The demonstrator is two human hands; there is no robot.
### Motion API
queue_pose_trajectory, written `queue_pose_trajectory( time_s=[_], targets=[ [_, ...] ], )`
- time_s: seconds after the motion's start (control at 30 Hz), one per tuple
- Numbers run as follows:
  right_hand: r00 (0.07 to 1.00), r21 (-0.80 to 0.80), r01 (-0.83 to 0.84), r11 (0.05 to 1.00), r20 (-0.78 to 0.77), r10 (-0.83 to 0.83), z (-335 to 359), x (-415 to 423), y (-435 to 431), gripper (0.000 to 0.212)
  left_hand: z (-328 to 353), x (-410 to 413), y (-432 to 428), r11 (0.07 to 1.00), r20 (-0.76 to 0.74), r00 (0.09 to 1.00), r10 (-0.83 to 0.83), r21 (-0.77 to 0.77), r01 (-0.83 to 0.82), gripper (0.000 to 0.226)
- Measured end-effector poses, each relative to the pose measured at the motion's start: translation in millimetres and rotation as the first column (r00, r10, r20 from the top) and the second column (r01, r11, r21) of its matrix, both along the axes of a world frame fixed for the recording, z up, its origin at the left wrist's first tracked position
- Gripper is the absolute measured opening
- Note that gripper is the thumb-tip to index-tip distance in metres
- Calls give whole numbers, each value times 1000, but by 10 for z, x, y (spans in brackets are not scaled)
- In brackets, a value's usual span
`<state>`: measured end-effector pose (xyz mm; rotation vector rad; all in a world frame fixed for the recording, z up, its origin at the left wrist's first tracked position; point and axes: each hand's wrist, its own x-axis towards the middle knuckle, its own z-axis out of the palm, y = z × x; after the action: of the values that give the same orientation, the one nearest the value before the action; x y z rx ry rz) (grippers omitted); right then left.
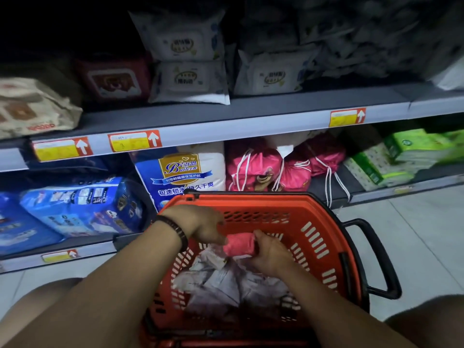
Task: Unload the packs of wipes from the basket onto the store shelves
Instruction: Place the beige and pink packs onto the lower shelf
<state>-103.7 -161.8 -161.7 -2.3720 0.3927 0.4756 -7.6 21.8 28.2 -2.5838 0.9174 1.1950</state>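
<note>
Over the red basket (324, 237) on the floor before the store shelves (226, 121), both hands grip one pink pack (239, 244), the left hand (203, 223) on its left end, the right hand (270, 252) on its right, above pale packs of wipes (226, 285) inside.

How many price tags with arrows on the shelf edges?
4: three on the upper shelf edge, far left, left of centre and right; one on the lower edge, left. More may lie out of frame.

Lower shelf, L to R: blue diaper packs (75, 204), pink drawstring bags (263, 169), green tissue boxes (401, 151); yellow price tags (134, 141); tiled floor (414, 222).
</note>
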Motion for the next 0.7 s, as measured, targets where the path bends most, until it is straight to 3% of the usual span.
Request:
queue_pose_trajectory(
  time_s=[0.17,0.3,0.37,0.43,0.47,0.57,0.63,0.7],
  targets=[
    [970,238,54,970,219,-108,657,-9,75,69,164,-39,374,990,-5,991,135,-25,-135,80],
    [914,496,64,866,319,-251,1222,-73,131,57,262,-81,662,903,-201,918,343,-198,-381,103],
    [862,617,24,787,385,-329,1456,-108,188,61,253,-94,802,715,-503,720,478,-254,-652,117],
    [820,701,-19,713,419,-390,1643,-125,278,68,276,-128,881,473,-784,449,428,-229,-851,112],
    [805,735,-28,678,419,-421,1728,-114,331,72,311,-160,893,373,-843,387,373,-246,-895,102],
    [766,702,-54,711,486,-421,1939,-22,488,73,379,-201,899,21,-894,367,255,-375,-927,64],
    [730,674,-50,737,528,-434,2056,82,597,75,381,-163,946,-207,-896,394,206,-433,-877,65],
    [717,693,-9,721,507,-478,2169,167,711,92,398,-117,961,-359,-865,453,217,-502,-787,71]
  ],
)
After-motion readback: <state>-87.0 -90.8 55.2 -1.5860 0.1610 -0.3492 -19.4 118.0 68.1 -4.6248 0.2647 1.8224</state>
